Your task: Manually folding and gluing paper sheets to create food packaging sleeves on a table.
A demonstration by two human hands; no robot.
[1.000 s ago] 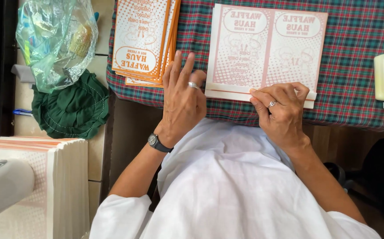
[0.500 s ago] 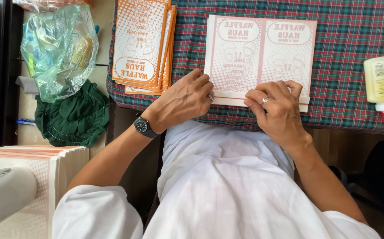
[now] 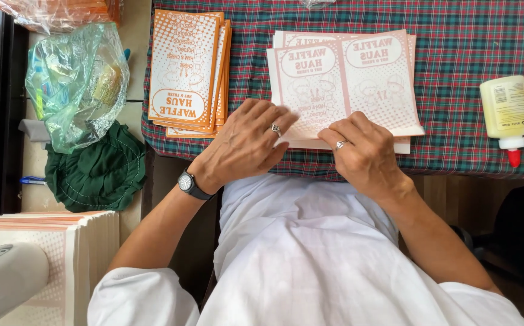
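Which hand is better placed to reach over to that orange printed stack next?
Left, probably. The left hand rests on the pale printed sheet's near left edge, close beside the orange stack. The right hand presses the sheet's near edge further right and would have to cross over the left.

Soft, even daylight fills the scene; the white shirt (image 3: 310, 259) near the camera looks bright, almost washed out. Shadows under the hands are faint. The clear plastic bag (image 3: 78, 84) at left shows small glints. The far left edge stays dark. Focus is sharp throughout.
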